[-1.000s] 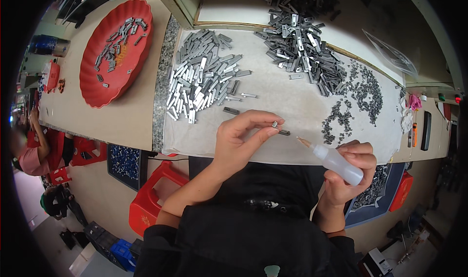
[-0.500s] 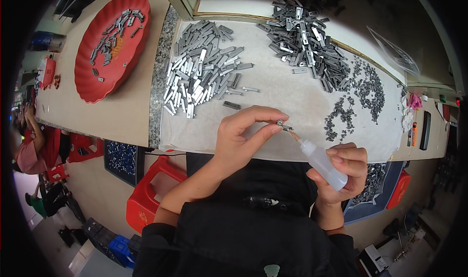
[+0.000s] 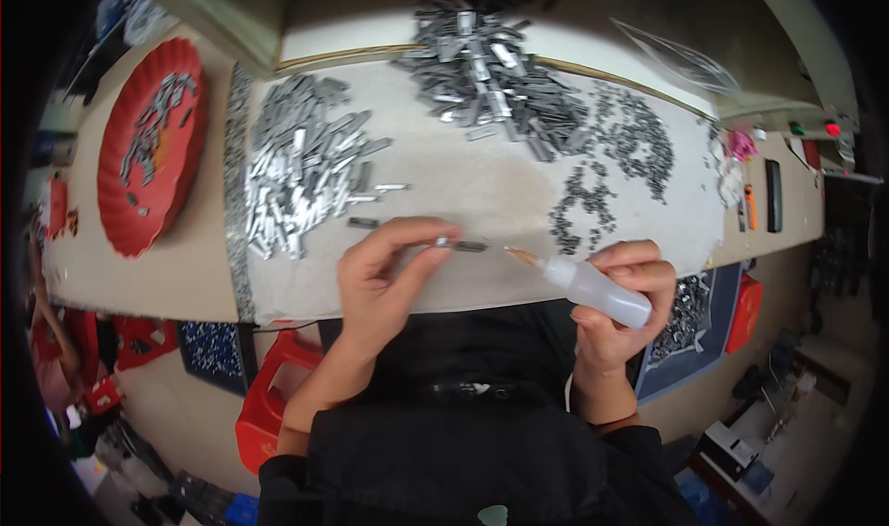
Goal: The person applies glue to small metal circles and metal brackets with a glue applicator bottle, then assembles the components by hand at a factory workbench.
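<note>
My left hand pinches a small metal part between thumb and forefinger; its dark, narrow end sticks out to the right. A translucent white squeeze bottle with a thin brownish nozzle lies tilted in my right hand, fingers wrapped round it. The nozzle tip points left at the part, with a small gap between them. Just beyond my left hand, a single dark metal piece lies on the white work surface. A heap of grey and shiny metal strips spreads at the left.
A larger heap of dark metal strips lies at the back, beside scattered tiny metal pieces. The red scalloped tray stands at far left. Below the table are a red stool and a blue-grey bin. An orange pen-like tool is at right.
The whole view has shifted, so the table appears further left. The nozzle has come away from the part, and the bottle is held more level. The part now extends further from my left fingertips.
</note>
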Available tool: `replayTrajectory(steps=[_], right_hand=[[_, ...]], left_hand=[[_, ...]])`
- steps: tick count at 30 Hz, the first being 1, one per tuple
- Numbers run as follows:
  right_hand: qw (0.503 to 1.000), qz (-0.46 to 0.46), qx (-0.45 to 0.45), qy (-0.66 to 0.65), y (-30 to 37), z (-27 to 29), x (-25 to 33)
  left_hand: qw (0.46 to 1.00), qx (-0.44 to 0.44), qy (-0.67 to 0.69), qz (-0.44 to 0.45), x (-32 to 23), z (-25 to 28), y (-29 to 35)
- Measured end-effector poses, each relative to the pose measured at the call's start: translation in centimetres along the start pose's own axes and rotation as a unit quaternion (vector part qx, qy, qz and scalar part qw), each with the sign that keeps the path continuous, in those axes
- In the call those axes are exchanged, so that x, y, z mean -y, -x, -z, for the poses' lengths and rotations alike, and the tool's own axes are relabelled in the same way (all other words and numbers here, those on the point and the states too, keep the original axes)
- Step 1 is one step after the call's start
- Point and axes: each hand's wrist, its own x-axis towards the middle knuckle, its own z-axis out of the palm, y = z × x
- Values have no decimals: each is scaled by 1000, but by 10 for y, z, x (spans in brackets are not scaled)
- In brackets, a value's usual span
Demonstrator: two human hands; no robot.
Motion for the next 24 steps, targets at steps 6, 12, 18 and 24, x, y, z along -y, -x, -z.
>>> replayTrajectory(steps=[6,12,18,24], right_hand=[[992,-110,-58,-20,0,47,-14],[970,-217,-64,93,-25,82,-32],[927,-46,46,369,-70,77,-48],[887,-50,181,422,-88,73,-52]], left_hand=[[998,-25,49,10,-2,-3,0],[999,-27,34,16,-1,-4,0],[999,-28,19,13,-2,-6,-1],[999,-31,27,15,-1,-6,0]])
